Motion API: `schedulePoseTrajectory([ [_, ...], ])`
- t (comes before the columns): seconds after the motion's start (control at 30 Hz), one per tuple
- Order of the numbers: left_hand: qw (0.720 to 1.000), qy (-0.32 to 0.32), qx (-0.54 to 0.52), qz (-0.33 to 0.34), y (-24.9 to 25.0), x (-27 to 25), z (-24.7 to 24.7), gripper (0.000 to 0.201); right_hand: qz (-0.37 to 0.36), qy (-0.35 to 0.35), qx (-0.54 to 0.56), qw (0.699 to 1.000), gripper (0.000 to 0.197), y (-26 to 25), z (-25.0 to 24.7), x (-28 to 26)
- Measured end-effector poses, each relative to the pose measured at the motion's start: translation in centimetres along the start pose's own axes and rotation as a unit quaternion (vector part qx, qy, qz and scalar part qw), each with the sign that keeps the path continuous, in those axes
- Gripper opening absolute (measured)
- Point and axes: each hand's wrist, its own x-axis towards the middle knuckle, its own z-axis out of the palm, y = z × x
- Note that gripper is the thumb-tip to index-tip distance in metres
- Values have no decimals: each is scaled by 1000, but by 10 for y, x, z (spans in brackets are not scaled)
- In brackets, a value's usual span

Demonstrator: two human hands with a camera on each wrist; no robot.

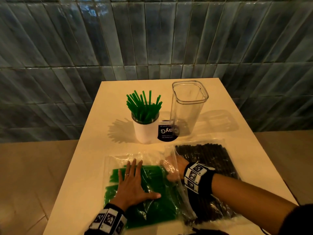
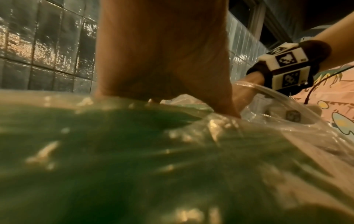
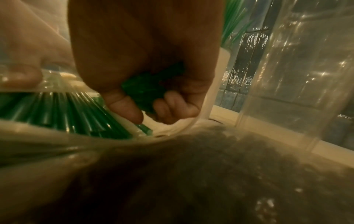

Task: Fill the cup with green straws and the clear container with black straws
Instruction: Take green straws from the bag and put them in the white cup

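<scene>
straws pulled from the green bag, cup part filled

right hand (image 3: pixel 145 72) is inside the open mouth of the bag of green straws (image 1: pixel 140 192), fingers curled round a small bunch of green straws (image 3: pixel 153 89), as the right wrist view shows. left hand (image 1: pixel 133 184) lies flat on top of that bag with fingers straight and spread, pressing it to the surface (image 1: pixel 228 133). that is a wide, flat grip on the left and a closed grip holding straws on the right.

the relation that matters: the straws in the bag lie with their long axis running away from the person toward the cup (image 1: pixel 146 131), and the bag's mouth opens at that far end. so the bunch should slide out lengthwise, forward and slightly left, toward the cup that stands just beyond the bag. the right hand is the nearer one to the cup and is the one with the straws.

counts: one cup, with roughly a dozen or more green straws standing fanned in it; one clear container (image 1: pixel 188 107), upright to the right of the cup and with no straws in it; two bags, the green one on the left and one bag of black straws (image 1: pixel 211 175) on the right, lying side by side with edges overlapping. the black half of the task looks not yet begun.
</scene>
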Motion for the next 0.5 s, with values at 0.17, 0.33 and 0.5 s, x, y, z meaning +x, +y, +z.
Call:
schedulePoseTrajectory([
  [0.17, 1000, -15, -2, -14, -5, 4, 0, 145, -17, 7, -98, 995, 20, 17, -10, -32],
  [0.33, 999, -46, -3, -21, -8, 8, 2, 147, 50, -19, -125, 991, 22, 62, -25, -75],
  [0.5, 999, -44, 6, -18, -8, 12, 4, 147, 137, -54, -95, 984, 18, 110, -46, -124],
])
